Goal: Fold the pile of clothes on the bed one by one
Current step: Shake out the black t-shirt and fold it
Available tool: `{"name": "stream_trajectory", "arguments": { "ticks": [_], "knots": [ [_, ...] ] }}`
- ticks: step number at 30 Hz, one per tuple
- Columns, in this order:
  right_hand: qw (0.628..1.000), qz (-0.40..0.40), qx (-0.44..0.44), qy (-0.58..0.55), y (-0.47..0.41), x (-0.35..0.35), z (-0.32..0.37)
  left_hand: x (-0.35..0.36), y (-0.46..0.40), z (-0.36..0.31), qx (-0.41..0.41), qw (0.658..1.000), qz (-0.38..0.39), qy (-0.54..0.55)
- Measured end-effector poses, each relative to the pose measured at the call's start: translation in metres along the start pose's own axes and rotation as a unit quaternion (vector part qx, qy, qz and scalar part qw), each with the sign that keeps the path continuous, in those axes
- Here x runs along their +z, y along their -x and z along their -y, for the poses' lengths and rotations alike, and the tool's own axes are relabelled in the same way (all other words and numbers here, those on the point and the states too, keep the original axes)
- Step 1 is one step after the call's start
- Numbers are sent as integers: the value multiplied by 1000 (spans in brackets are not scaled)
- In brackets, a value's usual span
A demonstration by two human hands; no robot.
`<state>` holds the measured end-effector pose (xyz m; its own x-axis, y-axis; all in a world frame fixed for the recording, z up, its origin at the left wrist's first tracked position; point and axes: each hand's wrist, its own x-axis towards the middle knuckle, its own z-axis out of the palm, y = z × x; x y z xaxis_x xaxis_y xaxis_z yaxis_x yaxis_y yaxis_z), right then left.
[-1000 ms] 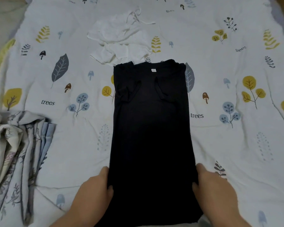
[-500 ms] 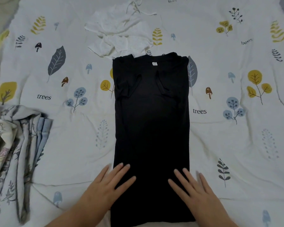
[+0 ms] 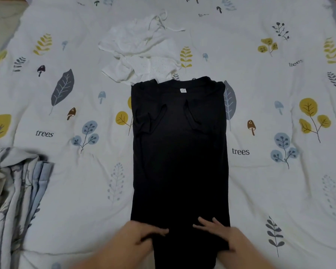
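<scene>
White bedding [image 3: 260, 191] printed with leaves and mushrooms covers the bed, and a black shirt [image 3: 179, 162] lies flat at its middle — sleeves folded in, collar away from the person. Both hands rest on its near hem with fingers spread flat: left hand [image 3: 142, 237], right hand [image 3: 219, 233]. White clothes [image 3: 140, 53] sit crumpled just beyond the collar — a patterned blanket [image 3: 14, 191] lies bunched at the left edge.

The bed [image 3: 279, 191] has a white cover with leaves and mushrooms printed. On it lie a black shirt [image 3: 179, 162] in the middle, white clothes [image 3: 142, 53] beyond it, and a grey patterned pile [image 3: 14, 191] at left.
</scene>
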<state>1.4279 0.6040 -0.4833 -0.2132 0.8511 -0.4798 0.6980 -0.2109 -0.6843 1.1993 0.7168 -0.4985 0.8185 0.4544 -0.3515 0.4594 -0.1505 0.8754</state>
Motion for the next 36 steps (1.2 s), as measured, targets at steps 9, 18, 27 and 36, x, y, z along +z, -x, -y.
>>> {"name": "stream_trajectory", "arguments": {
  "ticks": [9,18,27,36],
  "knots": [
    [792,-223,103,-560,-59,-122,18,-98,-86,-71,-209,838,-205,461],
    [772,-334,108,-531,-164,-213,6,-176,-189,-72,-190,819,-276,467],
    [870,-330,360,-64,-164,-147,-30,-123,-189,-16,-311,857,-397,-104],
    [896,-310,303,-99,-121,-102,-14,-73,-145,-15,-241,901,-360,14]
  ]
}}
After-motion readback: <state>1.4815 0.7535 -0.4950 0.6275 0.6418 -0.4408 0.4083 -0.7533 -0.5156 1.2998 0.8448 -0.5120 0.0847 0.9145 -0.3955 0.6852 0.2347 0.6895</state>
